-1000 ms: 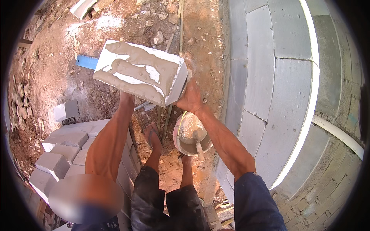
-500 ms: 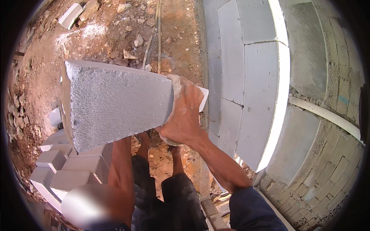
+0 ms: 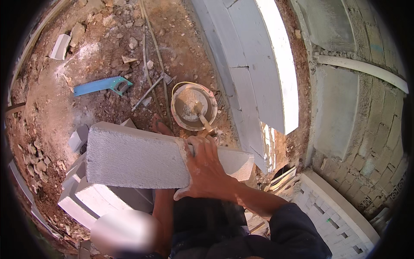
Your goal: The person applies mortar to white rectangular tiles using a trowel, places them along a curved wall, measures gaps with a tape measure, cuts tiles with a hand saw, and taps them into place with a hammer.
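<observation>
I hold a large grey aerated concrete block level in front of me, over a stack of similar blocks. My right hand is spread over its top right end and grips it. My left forearm reaches up beneath the block, and the hand itself is hidden under it. My foot shows just beyond the block on the red earth.
A round pan of mortar with a trowel sits ahead on the ground. A blue hand saw and a hammer lie to its left. A low white block wall runs on the right, with a brick wall beyond it. Rubble lies at left.
The block has turned from mortar face up to a plain face and come lower and level. My view has shifted, so the mortar pan, saw and hammer now show.
</observation>
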Action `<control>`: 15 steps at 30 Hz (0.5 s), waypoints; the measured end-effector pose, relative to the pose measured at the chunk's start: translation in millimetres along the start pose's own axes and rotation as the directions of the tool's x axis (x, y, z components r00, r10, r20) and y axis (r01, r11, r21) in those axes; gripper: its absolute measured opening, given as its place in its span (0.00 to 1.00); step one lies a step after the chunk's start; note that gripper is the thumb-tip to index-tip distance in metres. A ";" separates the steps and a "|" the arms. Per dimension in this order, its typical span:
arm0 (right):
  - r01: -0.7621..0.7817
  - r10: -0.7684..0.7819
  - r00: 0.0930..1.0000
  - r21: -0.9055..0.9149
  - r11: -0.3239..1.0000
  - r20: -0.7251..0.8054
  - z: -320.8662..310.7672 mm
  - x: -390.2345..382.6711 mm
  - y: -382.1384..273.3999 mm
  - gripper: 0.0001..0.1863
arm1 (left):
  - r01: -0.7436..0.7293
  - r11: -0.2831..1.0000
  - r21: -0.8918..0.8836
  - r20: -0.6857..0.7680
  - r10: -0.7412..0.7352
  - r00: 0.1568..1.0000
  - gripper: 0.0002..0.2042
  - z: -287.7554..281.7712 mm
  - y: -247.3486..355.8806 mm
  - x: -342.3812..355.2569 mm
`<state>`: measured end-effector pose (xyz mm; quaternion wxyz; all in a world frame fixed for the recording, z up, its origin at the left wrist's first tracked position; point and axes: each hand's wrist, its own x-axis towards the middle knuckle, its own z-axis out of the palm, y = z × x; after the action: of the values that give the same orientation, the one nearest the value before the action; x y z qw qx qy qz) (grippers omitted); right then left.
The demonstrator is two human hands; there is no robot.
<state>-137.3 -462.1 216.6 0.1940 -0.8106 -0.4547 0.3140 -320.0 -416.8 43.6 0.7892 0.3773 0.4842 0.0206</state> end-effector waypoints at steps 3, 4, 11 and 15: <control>0.030 -0.023 0.992 -0.058 0.998 0.120 -2.6 -47.8 9.1 0.62 | -0.190 0.878 0.440 0.115 0.155 0.981 0.22 17.6 -9.2 -42.4; 0.016 -0.010 0.991 -0.045 0.999 0.131 -1.3 -63.4 14.3 0.61 | -0.196 0.869 0.455 0.110 0.163 0.980 0.22 26.3 -13.8 -55.2; -0.141 0.140 0.989 0.016 0.990 0.055 -40.8 -210.1 47.6 0.53 | 0.070 0.832 -0.551 -0.192 -0.208 0.959 0.23 126.5 -51.1 -157.7; -0.282 0.280 0.958 -0.022 0.959 -0.058 -109.0 -304.0 51.5 0.62 | 0.071 0.874 -0.480 -0.270 -0.224 0.936 0.26 187.6 -81.4 -188.5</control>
<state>-149.3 -752.7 366.0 0.1476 -0.8779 -0.3343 0.3095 -300.8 -657.9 180.8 0.7670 0.1314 0.6134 0.1349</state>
